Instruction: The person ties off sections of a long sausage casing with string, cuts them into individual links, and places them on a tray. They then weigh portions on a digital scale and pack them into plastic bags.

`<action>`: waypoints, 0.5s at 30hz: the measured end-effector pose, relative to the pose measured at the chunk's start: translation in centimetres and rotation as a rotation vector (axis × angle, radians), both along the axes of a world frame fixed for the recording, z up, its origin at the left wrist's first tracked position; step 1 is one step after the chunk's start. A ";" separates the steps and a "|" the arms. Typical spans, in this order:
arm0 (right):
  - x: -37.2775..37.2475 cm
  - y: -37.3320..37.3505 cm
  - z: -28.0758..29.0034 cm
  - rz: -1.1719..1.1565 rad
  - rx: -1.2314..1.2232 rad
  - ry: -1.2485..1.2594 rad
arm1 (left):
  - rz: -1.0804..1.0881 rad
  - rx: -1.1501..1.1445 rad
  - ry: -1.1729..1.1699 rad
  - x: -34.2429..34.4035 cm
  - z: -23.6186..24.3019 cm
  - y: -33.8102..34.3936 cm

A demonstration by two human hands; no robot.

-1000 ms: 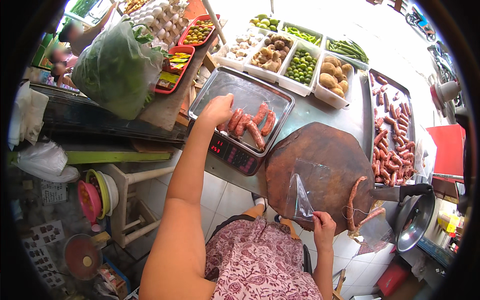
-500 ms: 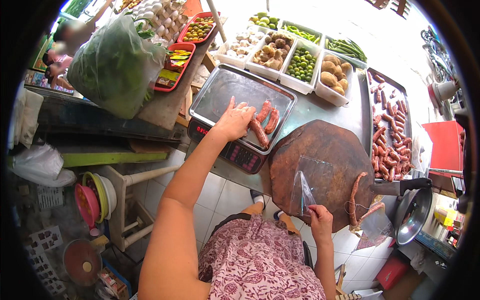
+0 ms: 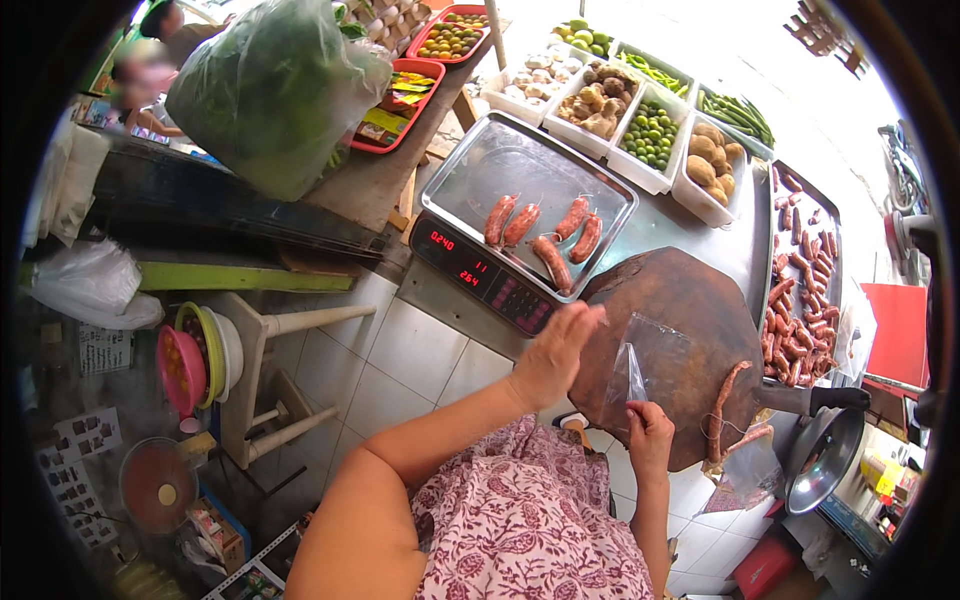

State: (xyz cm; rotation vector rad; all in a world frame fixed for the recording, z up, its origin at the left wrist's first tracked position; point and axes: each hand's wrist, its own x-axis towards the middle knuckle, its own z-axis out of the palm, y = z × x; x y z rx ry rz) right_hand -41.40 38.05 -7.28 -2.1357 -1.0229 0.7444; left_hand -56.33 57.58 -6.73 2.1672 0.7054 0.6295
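My left hand [image 3: 562,355] is raised between the scale and the round wooden chopping block [image 3: 670,290], its fingers stretched out and holding nothing. My right hand [image 3: 650,432] pinches the near edge of a clear plastic bag [image 3: 655,355] that lies over the block. Several short red sausages [image 3: 552,262] rest in the metal tray [image 3: 480,165] of the digital scale [image 3: 478,268], two of them apart at the left. At the block's right side lies a length of sausage [image 3: 722,405] with string, close to a knife or cleaver with a black handle [image 3: 840,397].
White bins of limes [image 3: 650,138], potatoes [image 3: 712,160], ginger and other vegetables line the counter's far side. A tray of many sausages [image 3: 795,330] stands right, above a dark pan [image 3: 822,465]. At left are a bag of greens [image 3: 270,105] and a wooden stool [image 3: 262,395].
My left hand has left the sausages on the scale and drawn back toward me. More sausages now show in the tray. My right hand keeps the bag. The view has shifted left.
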 end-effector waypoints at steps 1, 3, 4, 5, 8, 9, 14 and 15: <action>0.0 0.4 0.0 0.006 0.008 0.015 | -0.033 -0.061 0.011 -0.3 -0.4 -1.5; 0.0 1.2 0.0 0.003 0.009 0.051 | -0.101 -0.181 0.029 -0.6 -1.1 -3.7; 0.1 1.5 0.0 0.009 0.034 0.061 | -0.113 -0.169 0.024 -0.6 -1.4 -4.5; 0.1 1.7 0.0 0.002 0.043 0.077 | -0.125 -0.157 0.019 -0.6 -1.5 -5.0; 0.0 2.2 -0.2 -0.009 0.043 0.118 | -0.163 -0.178 0.046 -0.5 -1.6 -5.0; -0.1 2.3 -0.3 -0.013 0.037 0.130 | -0.163 -0.167 0.048 -0.4 -1.5 -4.8; -0.5 2.6 -0.9 -0.028 0.021 0.206 | -0.151 -0.188 0.069 -0.4 -1.8 -4.3; -0.5 2.5 -0.9 -0.085 -0.043 0.248 | -0.157 -0.215 0.060 -0.3 -2.1 -4.5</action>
